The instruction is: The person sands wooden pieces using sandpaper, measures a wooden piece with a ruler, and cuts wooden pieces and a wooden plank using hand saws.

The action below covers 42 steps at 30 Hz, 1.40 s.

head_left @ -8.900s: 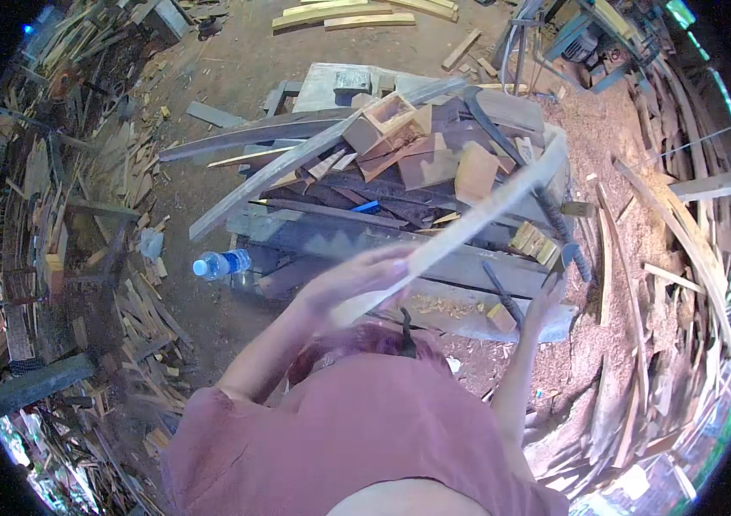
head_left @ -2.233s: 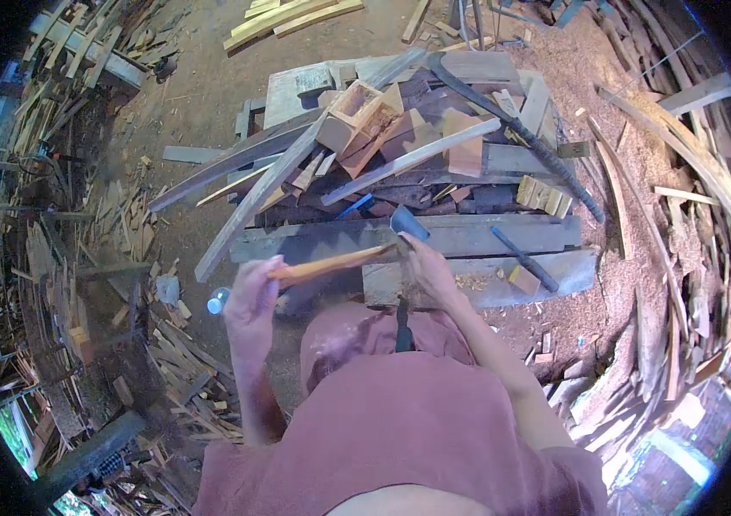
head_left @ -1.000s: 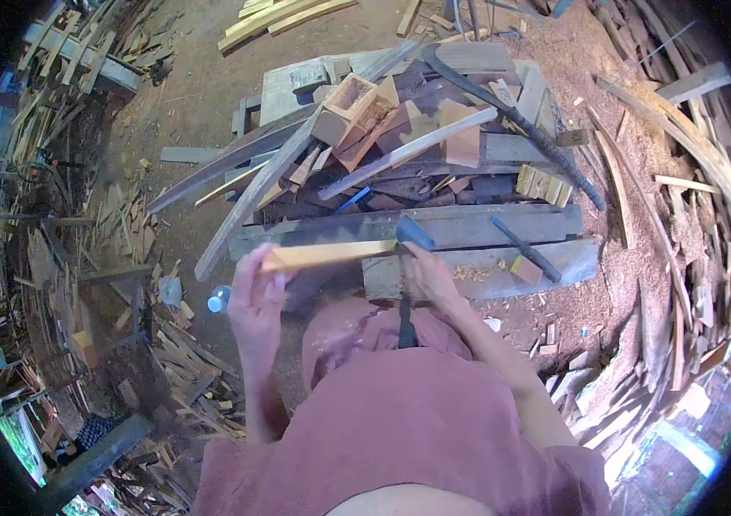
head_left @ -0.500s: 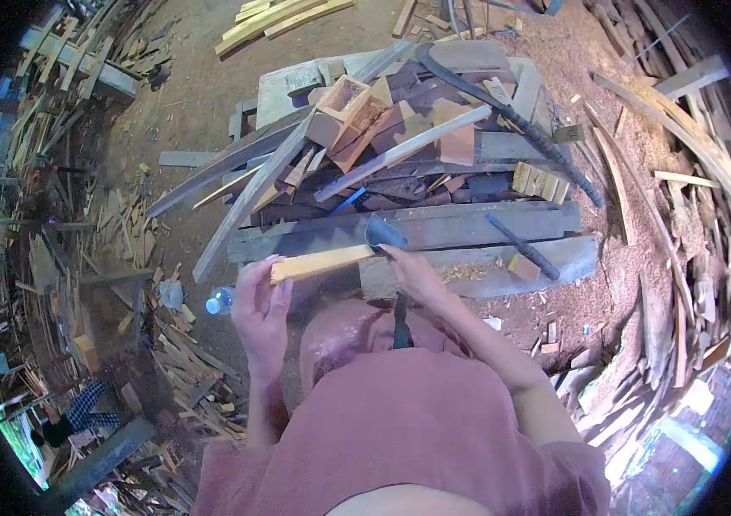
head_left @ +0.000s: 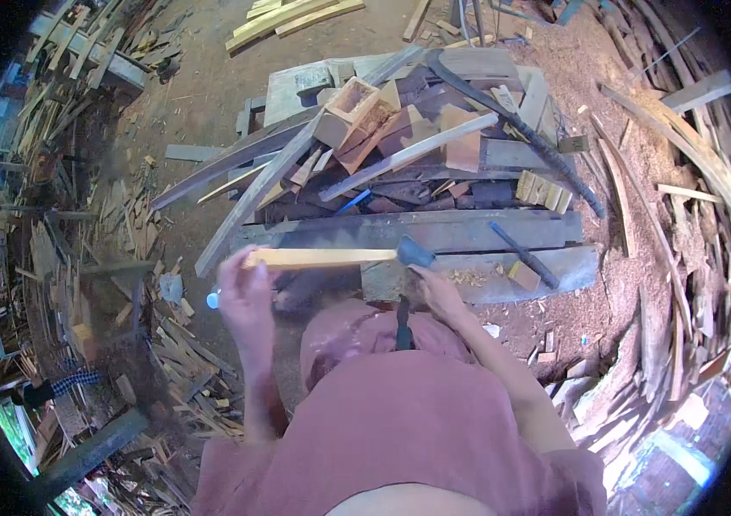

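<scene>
A hatchet with a pale wooden handle [head_left: 327, 257] and a dark metal head [head_left: 415, 252] is held level across in front of my body. The fingers of my left hand [head_left: 245, 284] are closed around the handle's end. My right hand [head_left: 437, 292] grips at the head end, its fingers partly hidden behind the metal. Below the hatchet lie grey planks [head_left: 322, 230] of a low work bench. A dark bar-like tool [head_left: 525, 255] and a small wood block [head_left: 523, 275] rest to the right of my right hand.
Offcuts and a hollowed wooden box [head_left: 353, 101] are piled on the bench. A long dark curved bar [head_left: 516, 125] leans across it. A bottle cap [head_left: 213, 299] shows beside my left wrist. Scrap wood [head_left: 193, 370] covers the left floor. At lower left is a person's checkered sleeve [head_left: 76, 382].
The hatchet has turned more side-on and levelled, so more of its handle shows. My left hand has moved left and slightly up, and my right hand slightly right.
</scene>
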### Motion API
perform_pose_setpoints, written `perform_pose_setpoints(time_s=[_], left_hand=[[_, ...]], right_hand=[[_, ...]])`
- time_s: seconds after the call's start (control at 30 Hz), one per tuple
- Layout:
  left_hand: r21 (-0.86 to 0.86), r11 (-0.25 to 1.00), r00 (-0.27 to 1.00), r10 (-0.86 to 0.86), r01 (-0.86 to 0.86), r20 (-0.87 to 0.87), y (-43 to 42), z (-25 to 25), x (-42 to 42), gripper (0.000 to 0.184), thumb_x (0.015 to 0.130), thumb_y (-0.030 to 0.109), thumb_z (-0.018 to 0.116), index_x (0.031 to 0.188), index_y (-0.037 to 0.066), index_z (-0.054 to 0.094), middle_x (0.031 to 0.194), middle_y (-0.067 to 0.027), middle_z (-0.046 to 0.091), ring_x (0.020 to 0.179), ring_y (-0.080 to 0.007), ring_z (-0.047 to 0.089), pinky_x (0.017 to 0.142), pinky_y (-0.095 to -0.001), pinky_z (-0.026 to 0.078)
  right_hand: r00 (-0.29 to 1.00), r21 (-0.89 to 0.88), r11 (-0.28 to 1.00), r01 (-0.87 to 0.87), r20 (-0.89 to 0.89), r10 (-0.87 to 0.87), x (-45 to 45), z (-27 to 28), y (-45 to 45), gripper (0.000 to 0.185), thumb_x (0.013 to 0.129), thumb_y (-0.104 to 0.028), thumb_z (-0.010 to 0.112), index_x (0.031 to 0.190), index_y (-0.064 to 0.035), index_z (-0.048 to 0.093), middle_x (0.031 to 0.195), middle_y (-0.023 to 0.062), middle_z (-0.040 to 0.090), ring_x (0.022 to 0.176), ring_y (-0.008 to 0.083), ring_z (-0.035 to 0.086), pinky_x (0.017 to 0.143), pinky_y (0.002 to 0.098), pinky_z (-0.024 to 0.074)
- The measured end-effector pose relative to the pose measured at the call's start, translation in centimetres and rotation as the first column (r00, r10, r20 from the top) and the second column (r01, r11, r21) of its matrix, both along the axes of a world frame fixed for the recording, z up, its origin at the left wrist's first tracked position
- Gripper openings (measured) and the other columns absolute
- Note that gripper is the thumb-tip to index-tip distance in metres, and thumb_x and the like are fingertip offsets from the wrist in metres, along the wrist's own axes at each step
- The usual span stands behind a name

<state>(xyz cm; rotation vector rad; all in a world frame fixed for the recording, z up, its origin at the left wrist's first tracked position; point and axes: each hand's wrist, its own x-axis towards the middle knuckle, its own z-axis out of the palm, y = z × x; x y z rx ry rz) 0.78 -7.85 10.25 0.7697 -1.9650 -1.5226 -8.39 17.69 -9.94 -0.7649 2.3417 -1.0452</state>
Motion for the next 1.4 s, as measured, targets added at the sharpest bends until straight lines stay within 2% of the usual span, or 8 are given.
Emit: perform_pose_setpoints(time_s=[0.13, 0.4, 0.63, 0.77, 0.97, 1.17, 1.23, 1.4], left_hand=[[0.319, 0.928, 0.950, 0.257, -0.192, -0.176, -2.4, 0.1, -1.2, 0.024, 0.089, 0.016, 0.051, 0.109, 0.003, 0.049, 0.102, -0.0114, 0.055, 0.092, -0.0234, 0.058, 0.086, -0.0394, 0.049], [0.839, 0.531, 0.906, 0.286, 0.122, -0.313, -1.6, -9.1, -8.5, 0.028, 0.087, 0.013, 0.051, 0.108, -0.004, 0.049, 0.104, -0.0191, 0.058, 0.095, -0.0303, 0.059, 0.088, -0.0412, 0.049], [0.969, 0.246, 0.939, 0.333, 0.003, -0.087, 0.0, -21.8, -14.0, 0.027, 0.090, 0.021, 0.049, 0.103, -0.003, 0.049, 0.103, -0.0167, 0.057, 0.095, -0.0297, 0.059, 0.083, -0.0389, 0.050], [0.971, 0.239, 0.943, 0.325, -0.012, -0.069, 0.1, -23.2, -14.7, 0.028, 0.090, 0.025, 0.052, 0.099, -0.001, 0.049, 0.104, -0.0167, 0.056, 0.095, -0.0315, 0.059, 0.084, -0.0414, 0.050], [0.988, -0.039, 0.975, 0.164, -0.148, 0.152, 2.5, -23.0, -14.3, 0.040, 0.085, 0.026, 0.060, 0.100, -0.009, 0.046, 0.107, -0.0249, 0.055, 0.100, -0.0379, 0.056, 0.089, -0.0480, 0.046], [0.999, 0.043, 0.978, -0.209, -0.016, 0.025, 8.9, -23.8, -19.3, 0.048, 0.082, 0.019, 0.064, 0.116, -0.004, 0.040, 0.123, -0.0238, 0.043, 0.105, -0.0366, 0.052, 0.089, -0.0462, 0.046], [0.996, 0.080, 0.971, -0.233, -0.033, 0.051, 11.5, -24.5, -22.3, 0.048, 0.081, 0.020, 0.064, 0.117, -0.002, 0.040, 0.124, -0.0227, 0.042, 0.104, -0.0356, 0.052, 0.089, -0.0458, 0.047], [0.965, 0.263, 0.955, -0.286, -0.003, 0.081, 15.6, -27.4, -28.1, 0.046, 0.081, 0.022, 0.065, 0.117, 0.005, 0.042, 0.122, -0.0194, 0.044, 0.104, -0.0335, 0.051, 0.087, -0.0453, 0.046]], right_hand=[[0.984, -0.002, 0.986, 0.165, 0.074, -0.165, 0.2, 2.1, 2.5, 0.032, 0.086, -0.010, 0.044, 0.117, -0.0066, 0.049, 0.084, 0.0246, 0.058, 0.078, 0.0394, 0.059, 0.064, 0.0445, 0.0452], [0.877, 0.127, 0.883, 0.452, 0.116, -0.466, 0.1, 2.2, 6.1, 0.029, 0.091, -0.021, 0.044, 0.111, -0.0008, 0.050, 0.089, 0.0254, 0.057, 0.085, 0.0399, 0.057, 0.074, 0.0419, 0.0438], [0.838, 0.145, 0.844, 0.517, 0.117, -0.533, 0.4, 3.3, 7.4, 0.028, 0.091, -0.020, 0.043, 0.111, -0.0013, 0.052, 0.094, 0.0230, 0.058, 0.089, 0.0406, 0.055, 0.077, 0.0419, 0.0427], [0.828, 0.116, 0.835, 0.539, 0.114, -0.550, 1.1, 3.6, 7.0, 0.027, 0.091, -0.021, 0.044, 0.108, -0.0015, 0.052, 0.092, 0.0241, 0.057, 0.089, 0.0412, 0.054, 0.075, 0.0435, 0.0422], [0.855, 0.167, 0.855, 0.490, 0.100, -0.509, 1.6, 3.5, 6.4, 0.028, 0.090, -0.019, 0.045, 0.113, -0.0039, 0.050, 0.090, 0.0257, 0.057, 0.088, 0.0423, 0.055, 0.072, 0.0455, 0.0425], [0.835, 0.080, 0.851, 0.519, 0.167, -0.525, 1.9, 5.3, 6.3, 0.029, 0.089, -0.015, 0.045, 0.116, -0.0049, 0.049, 0.091, 0.0252, 0.058, 0.089, 0.0432, 0.055, 0.071, 0.0456, 0.0433], [0.802, 0.236, 0.835, 0.497, 0.243, -0.546, 2.0, 5.0, 7.5, 0.033, 0.090, -0.023, 0.045, 0.119, -0.0068, 0.048, 0.094, 0.0257, 0.058, 0.087, 0.0405, 0.058, 0.074, 0.0414, 0.0440], [0.868, 0.218, 0.878, 0.425, 0.175, -0.464, 0.5, 6.3, 10.6, 0.035, 0.091, -0.024, 0.045, 0.122, -0.0083, 0.048, 0.099, 0.0242, 0.058, 0.090, 0.0395, 0.057, 0.076, 0.0417, 0.0435]])
